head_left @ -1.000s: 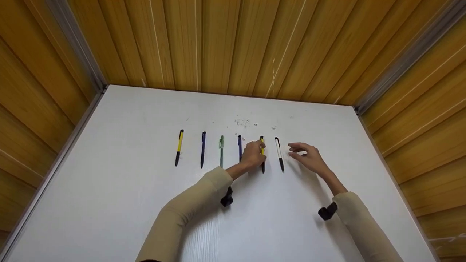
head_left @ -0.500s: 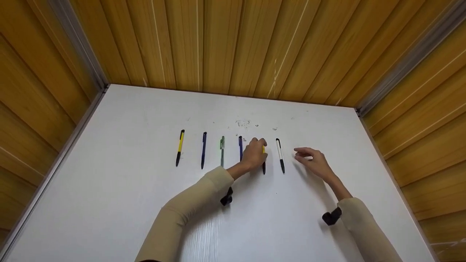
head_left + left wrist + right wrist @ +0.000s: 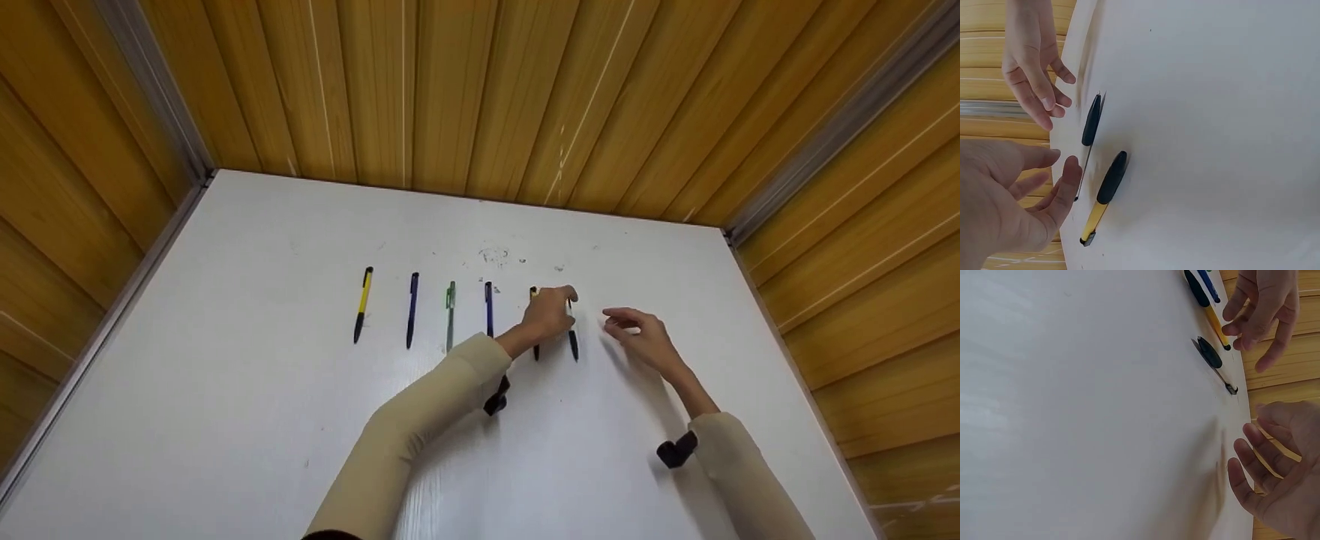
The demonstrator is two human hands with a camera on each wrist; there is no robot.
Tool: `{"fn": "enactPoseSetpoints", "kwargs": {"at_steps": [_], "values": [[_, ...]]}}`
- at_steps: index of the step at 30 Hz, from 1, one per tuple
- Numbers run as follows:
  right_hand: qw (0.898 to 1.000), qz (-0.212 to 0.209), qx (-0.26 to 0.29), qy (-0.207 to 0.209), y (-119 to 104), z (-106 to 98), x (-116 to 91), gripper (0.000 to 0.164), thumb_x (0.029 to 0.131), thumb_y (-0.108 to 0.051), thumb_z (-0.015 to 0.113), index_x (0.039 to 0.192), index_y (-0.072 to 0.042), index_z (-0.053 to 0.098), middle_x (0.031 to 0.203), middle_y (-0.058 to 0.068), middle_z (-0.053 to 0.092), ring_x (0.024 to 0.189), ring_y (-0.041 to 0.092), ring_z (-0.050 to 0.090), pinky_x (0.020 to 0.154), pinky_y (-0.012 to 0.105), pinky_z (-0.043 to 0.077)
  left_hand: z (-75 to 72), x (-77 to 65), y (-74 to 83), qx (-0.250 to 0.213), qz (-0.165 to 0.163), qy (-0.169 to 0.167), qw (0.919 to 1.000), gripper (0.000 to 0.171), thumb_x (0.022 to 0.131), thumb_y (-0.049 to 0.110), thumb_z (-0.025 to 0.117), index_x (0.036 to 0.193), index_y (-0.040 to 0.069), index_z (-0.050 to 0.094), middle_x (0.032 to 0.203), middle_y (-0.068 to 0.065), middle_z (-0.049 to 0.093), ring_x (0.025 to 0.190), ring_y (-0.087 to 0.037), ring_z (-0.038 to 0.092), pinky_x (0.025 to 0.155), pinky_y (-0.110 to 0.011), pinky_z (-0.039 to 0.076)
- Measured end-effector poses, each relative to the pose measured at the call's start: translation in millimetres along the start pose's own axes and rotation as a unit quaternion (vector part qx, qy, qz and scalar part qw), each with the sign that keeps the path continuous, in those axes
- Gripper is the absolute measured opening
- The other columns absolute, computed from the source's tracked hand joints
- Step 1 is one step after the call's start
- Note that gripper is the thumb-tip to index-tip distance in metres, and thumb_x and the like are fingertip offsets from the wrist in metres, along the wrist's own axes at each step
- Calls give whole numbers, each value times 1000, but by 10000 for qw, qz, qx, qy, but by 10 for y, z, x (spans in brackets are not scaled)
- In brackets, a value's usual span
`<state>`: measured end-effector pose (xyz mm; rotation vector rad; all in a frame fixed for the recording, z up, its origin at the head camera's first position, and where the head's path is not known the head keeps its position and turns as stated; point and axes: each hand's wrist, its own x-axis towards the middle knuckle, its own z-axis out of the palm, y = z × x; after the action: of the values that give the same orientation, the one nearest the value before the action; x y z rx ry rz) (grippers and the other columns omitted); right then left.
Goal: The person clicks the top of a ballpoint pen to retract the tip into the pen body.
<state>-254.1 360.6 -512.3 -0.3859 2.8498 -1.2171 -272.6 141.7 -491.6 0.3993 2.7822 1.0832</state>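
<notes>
My left hand [image 3: 549, 313] hovers over the right end of a row of pens, its thumb and fingers spread apart. Below them lies the white pen [image 3: 574, 345] with a black grip, partly hidden by the hand in the head view. In the left wrist view a gap shows between the fingertips and this pen. Just left of it lies a yellow pen [image 3: 1112, 175] with a black grip, its middle covered by the hand in the head view. My right hand [image 3: 643, 337] hangs to the right of the row, fingers loosely bent, holding nothing.
Further left in the row lie a blue pen [image 3: 489, 304], a green pen [image 3: 450, 315], a darker blue pen [image 3: 412, 311] and another yellow pen [image 3: 363, 304]. All rest on a white table [image 3: 247, 390]. Wood-patterned walls [image 3: 442, 97] border it at the back and sides.
My left hand has left the right-hand yellow pen, which stays on the table, and moved right over the white pen. The right hand moved slightly right and towards me, then stayed nearly still.
</notes>
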Motion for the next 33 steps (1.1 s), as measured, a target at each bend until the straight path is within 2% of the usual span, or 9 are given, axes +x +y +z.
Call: {"fn": "enactPoseSetpoints", "kwargs": {"at_steps": [4,10,14,19,22,26,28,29,33], "values": [[10000,41,42,36,4,2,-9,33,97,-9,70,126,4,68,110,21,73,103,22,67,92,30,55,45,70,41,203,-297,-159,9992,33,96,12,70,129,10,68,119,-6,74,102,-17,69,82,-29,60],[9996,148,229,-113,8,19,-26,37,96,-12,71,129,4,66,113,23,72,106,30,66,82,16,53,143,129,62,243,-753,-98,9968,30,93,18,74,122,13,72,116,-3,74,101,-18,69,83,-33,60],[9990,207,371,-161,21,38,-53,37,97,-13,70,130,5,65,117,24,71,109,34,66,82,12,51,238,166,73,426,-792,-40,9959,25,87,18,77,112,13,75,111,-3,75,98,-20,70,79,-33,60],[9987,172,432,-225,-46,36,-108,37,99,-8,67,132,9,62,121,29,68,113,43,64,86,13,52,288,194,98,671,-780,94,9946,15,87,14,74,102,13,76,103,-2,77,90,-17,71,71,-29,60],[9983,137,511,-224,-189,9,-144,37,98,-4,66,131,12,61,121,32,67,113,46,63,86,16,53,246,171,96,383,-762,147,9962,14,87,11,74,102,11,76,103,-3,77,86,-15,69,67,-26,58],[9981,132,566,-200,-361,-33,-178,36,97,-2,66,130,13,61,120,33,67,112,44,63,84,14,53,148,117,46,-620,-787,182,9948,15,86,7,74,101,6,78,106,-8,77,79,-14,63,62,-23,51],[9980,112,598,-191,-399,-36,-188,36,97,-2,66,130,13,61,119,34,67,111,42,64,82,12,53,112,92,-4,-1394,-940,147,9857,16,86,5,74,101,3,78,108,-9,76,75,-13,60,61,-22,49],[9979,94,613,-194,-410,-34,-192,36,97,-2,66,130,14,61,119,34,66,110,41,64,81,11,52,95,82,-35,-1875,-1049,83,9766,18,86,3,73,103,2,78,108,-11,76,75,-13,60,62,-22,51],[9973,77,713,-126,-403,-22,-209,36,97,-2,66,129,14,62,118,35,66,107,35,66,77,11,53,55,46,-151,-3466,-1339,-95,9284,25,88,-1,72,112,-2,76,99,-11,75,74,-12,66,71,-26,61]]}}
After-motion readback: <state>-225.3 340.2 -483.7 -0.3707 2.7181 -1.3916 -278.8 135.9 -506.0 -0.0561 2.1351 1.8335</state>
